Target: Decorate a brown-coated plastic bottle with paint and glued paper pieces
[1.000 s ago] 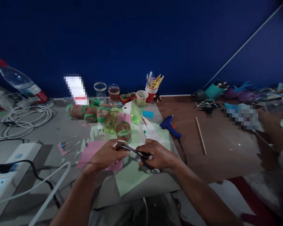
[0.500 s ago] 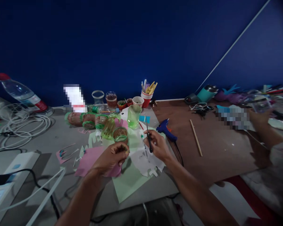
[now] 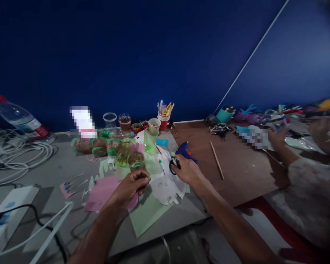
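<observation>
My left hand [image 3: 136, 185] is closed in a pinch above the pink and green paper; whatever lies between its fingertips is too small to make out. Just beyond it stands a clear cup with brown contents and a green rim [image 3: 136, 161]. My right hand [image 3: 187, 169] has its fingers at the black handles of a pair of scissors [image 3: 172, 165], whose blades point away from me, low over the white paper [image 3: 167, 187]. A blue glue gun [image 3: 183, 149] lies beyond this hand, partly covered by it. A green-capped marker [image 3: 161, 167] rests on the paper.
Brown and green bottle pieces [image 3: 99, 146], a green-tinted cup [image 3: 150, 141] and a red cup of tools [image 3: 164, 120] stand toward the wall. A wooden stick [image 3: 217, 160] lies rightward. Cables [image 3: 30, 157] and a power strip [image 3: 13, 209] lie left. Another person's hand [image 3: 279, 137] works at right.
My right hand has lowered the scissors from upright to nearly flat beside the glue gun. My left hand keeps its pinch. The view has turned slightly right.
</observation>
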Demonstrator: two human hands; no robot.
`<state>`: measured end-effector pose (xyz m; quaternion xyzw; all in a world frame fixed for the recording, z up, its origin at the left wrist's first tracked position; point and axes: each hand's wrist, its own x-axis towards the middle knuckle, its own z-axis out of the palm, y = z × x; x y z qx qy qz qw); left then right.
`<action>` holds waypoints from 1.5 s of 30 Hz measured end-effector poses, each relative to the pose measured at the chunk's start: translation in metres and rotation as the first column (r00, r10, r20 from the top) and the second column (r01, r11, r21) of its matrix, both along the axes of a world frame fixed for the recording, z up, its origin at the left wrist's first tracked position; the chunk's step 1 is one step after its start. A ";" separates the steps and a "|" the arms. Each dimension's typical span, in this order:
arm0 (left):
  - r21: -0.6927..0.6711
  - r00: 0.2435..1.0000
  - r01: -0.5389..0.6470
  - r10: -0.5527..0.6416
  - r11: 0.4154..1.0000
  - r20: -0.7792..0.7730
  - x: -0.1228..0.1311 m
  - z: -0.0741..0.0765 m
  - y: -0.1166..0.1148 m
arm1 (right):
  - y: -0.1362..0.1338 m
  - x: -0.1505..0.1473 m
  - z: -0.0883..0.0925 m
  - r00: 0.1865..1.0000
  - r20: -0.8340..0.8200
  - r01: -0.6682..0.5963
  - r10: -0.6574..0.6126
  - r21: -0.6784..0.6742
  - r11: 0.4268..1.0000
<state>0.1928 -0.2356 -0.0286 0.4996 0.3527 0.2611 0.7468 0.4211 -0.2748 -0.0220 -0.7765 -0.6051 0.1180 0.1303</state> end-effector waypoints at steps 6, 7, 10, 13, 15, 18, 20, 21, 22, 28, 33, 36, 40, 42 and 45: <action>-0.002 1.000 0.007 -0.007 1.000 -0.024 0.001 0.000 -0.002 | -0.002 0.008 -0.008 0.991 0.130 -0.024 0.039 -0.108 0.994; -0.001 1.000 0.005 -0.005 1.000 -0.029 0.002 0.001 -0.002 | -0.003 0.007 -0.008 0.990 0.126 -0.050 0.064 -0.113 0.992; 0.006 1.000 0.005 -0.005 1.000 -0.030 0.003 0.004 -0.003 | -0.007 0.003 -0.002 0.985 0.109 -0.127 0.132 -0.046 0.991; 0.030 1.000 0.009 -0.008 1.000 -0.019 0.003 0.002 -0.003 | -0.015 -0.010 0.011 0.960 -0.024 -0.269 0.280 0.207 0.941; 0.052 1.000 0.015 -0.014 0.999 -0.017 0.003 -0.001 -0.003 | -0.021 -0.024 0.018 0.906 -0.182 -0.305 0.382 0.346 0.887; 0.075 1.000 0.011 -0.009 0.997 -0.017 0.003 -0.005 -0.003 | -0.026 -0.048 0.020 0.860 -0.294 -0.286 0.416 0.397 0.872; 0.093 1.000 0.002 -0.001 0.996 -0.015 0.004 -0.006 -0.004 | -0.026 -0.060 0.017 0.863 -0.279 -0.281 0.422 0.429 0.858; 0.104 1.000 0.002 0.000 0.995 -0.014 0.004 -0.006 -0.005 | -0.025 -0.064 0.014 0.868 -0.261 -0.281 0.422 0.444 0.851; 0.111 1.000 0.002 -0.001 0.994 -0.011 0.004 -0.006 -0.005 | -0.024 -0.067 0.012 0.873 -0.242 -0.282 0.422 0.456 0.844; 0.095 0.999 -0.039 0.038 0.995 0.015 0.005 -0.010 -0.006 | -0.024 -0.070 0.006 0.888 -0.172 -0.304 0.427 0.478 0.824; 0.158 1.000 0.011 -0.007 0.987 -0.023 0.008 -0.005 -0.007 | -0.026 -0.068 0.003 0.883 -0.129 -0.336 0.451 0.495 0.801; 0.174 0.999 0.037 -0.032 0.984 -0.029 0.001 0.005 -0.006 | -0.024 -0.062 0.007 0.879 -0.173 -0.310 0.444 0.501 0.808; 0.197 0.989 -0.098 0.073 0.975 0.128 -0.024 0.019 0.005 | -0.016 -0.052 0.023 0.802 -0.201 -0.381 0.563 0.554 0.740; 0.176 0.885 -0.407 0.340 0.896 0.317 -0.035 0.022 0.014 | -0.010 -0.050 0.032 0.755 -0.154 -0.481 0.637 0.530 0.698; 0.063 0.671 -0.689 0.603 0.722 0.432 -0.042 0.017 0.030 | 0.005 -0.058 0.036 0.698 -0.050 -0.640 0.715 0.404 0.653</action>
